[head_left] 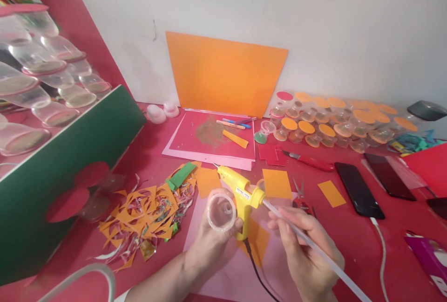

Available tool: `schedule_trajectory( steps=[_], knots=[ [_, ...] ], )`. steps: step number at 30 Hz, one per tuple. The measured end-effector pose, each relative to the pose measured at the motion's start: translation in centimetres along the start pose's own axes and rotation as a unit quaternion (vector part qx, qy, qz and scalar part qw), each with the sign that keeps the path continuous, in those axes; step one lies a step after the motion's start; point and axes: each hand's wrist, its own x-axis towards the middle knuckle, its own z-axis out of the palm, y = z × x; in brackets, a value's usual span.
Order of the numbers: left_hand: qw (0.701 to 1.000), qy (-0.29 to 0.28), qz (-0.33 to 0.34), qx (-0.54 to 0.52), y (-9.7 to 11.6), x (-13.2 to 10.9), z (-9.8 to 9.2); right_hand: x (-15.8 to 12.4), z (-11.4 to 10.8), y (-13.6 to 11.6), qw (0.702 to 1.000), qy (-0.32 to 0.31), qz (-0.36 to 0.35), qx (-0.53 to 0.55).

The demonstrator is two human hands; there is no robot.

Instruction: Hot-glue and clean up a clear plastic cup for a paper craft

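My left hand (207, 236) is closed around a clear plastic cup (221, 212), its mouth facing me. That same hand also grips the yellow hot glue gun (240, 190), fingers near the handle; the nozzle points up and left. Between the fingers of my right hand (310, 250) is a long translucent glue stick (314, 247). The stick's far end meets the rear opening of the glue gun. A black cord (254, 264) runs down from the handle. Below both hands lies a pink sheet (216, 274), with an orange paper piece (258, 241) on it.
A pile of orange scraps (150, 211) lies left, beside a green panel (87, 162). Several orange-topped cups (326, 132) stand at the back right. A red craft knife (310, 161), scissors (301, 199) and a phone (358, 190) lie right. An orange board (225, 76) leans behind.
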Motion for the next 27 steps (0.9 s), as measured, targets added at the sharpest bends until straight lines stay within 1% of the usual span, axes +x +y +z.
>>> schedule_trajectory(
  steps=[3,7,10,12,15,17,18,22,27],
  knots=[
    [1.0,-0.018,-0.004,-0.002,-0.3,-0.1,-0.5,-0.2,0.3,0.2,1.0,0.009,-0.006,0.003],
    [0.999,-0.033,0.008,0.008,-0.9,-0.3,-1.3,-0.3,0.8,0.2,0.999,0.031,-0.006,0.009],
    [0.999,-0.038,0.015,0.019,-0.9,-0.3,-1.4,-0.2,1.1,0.0,0.999,0.047,-0.006,0.02],
    [0.999,-0.033,0.01,0.016,-0.7,-0.3,-1.2,-0.1,1.1,-0.1,0.999,0.041,0.005,0.03],
    [1.0,-0.023,-0.008,0.006,-0.3,-0.3,-0.8,-0.1,0.7,-0.2,0.998,0.017,0.05,0.038],
    [1.0,-0.01,-0.013,-0.001,-0.2,-0.2,-0.5,-0.1,0.4,-0.2,0.997,0.011,0.064,0.044],
    [1.0,0.0,-0.013,-0.003,-0.1,-0.2,-0.5,-0.1,0.3,-0.2,0.997,0.009,0.058,0.048],
    [0.999,0.042,-0.012,-0.008,-0.1,0.0,-0.2,0.0,-0.2,0.0,0.998,-0.008,-0.006,0.056],
    [0.999,0.032,-0.022,-0.004,-0.3,-0.2,-0.3,-0.2,-0.4,0.5,0.999,-0.003,-0.019,0.042]
  ],
)
